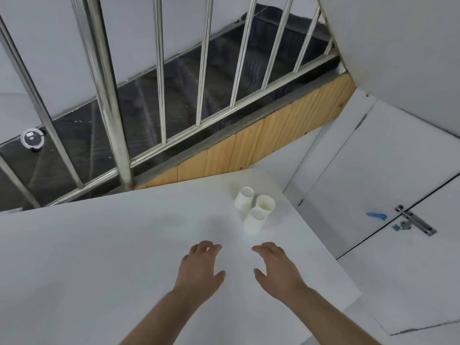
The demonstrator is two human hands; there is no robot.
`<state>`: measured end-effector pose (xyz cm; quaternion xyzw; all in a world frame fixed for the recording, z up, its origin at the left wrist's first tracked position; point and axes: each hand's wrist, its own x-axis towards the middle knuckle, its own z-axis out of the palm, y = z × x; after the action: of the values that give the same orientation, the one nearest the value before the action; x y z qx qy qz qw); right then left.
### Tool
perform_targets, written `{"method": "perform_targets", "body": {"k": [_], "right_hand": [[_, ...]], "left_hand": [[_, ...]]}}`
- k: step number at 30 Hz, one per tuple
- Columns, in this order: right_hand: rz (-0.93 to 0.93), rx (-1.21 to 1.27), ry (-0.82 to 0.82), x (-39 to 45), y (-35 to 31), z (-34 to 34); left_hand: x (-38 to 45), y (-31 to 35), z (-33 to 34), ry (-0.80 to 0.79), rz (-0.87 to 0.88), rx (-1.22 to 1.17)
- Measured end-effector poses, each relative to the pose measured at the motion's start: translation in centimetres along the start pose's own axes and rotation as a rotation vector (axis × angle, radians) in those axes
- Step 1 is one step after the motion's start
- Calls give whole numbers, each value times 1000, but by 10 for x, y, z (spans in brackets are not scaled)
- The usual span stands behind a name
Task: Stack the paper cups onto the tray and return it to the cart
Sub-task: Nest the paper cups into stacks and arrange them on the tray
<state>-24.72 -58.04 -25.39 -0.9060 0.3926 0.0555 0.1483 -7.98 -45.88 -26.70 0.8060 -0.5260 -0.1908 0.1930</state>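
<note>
Presently, step in hand: the reach toward the cups, before any stacking; nothing is held yet.
Paper cups: three white paper cups [254, 207] stand upright in a tight cluster, touching or nearly so, near the far right edge of the white counter [99, 257].
Left hand: the left hand [200, 266] hovers low over the counter, fingers loosely curled and spread, gripping nothing.
Right hand: the right hand [275, 267] lies just beside it, fingers relaxed and apart, empty, nearer the cups.
Tray and cart: neither shows in this view.
Next move, as a judgement: one hand should close gently round a cup wall while the other steadies its neighbour, then nest one into another; the thin walls would crush under a hard squeeze.
Surroundings: a steel railing [159, 70] and a door latch [414, 220].
</note>
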Motion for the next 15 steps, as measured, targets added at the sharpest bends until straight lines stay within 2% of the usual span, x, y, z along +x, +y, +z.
{"method": "perform_targets", "body": {"k": [9, 15], "right_hand": [[35, -16, -7, 87, 29, -2], [59, -72, -29, 137, 45, -1]], "left_hand": [[63, -13, 1, -1, -5, 34], [72, -15, 15, -13, -5, 23]]}}
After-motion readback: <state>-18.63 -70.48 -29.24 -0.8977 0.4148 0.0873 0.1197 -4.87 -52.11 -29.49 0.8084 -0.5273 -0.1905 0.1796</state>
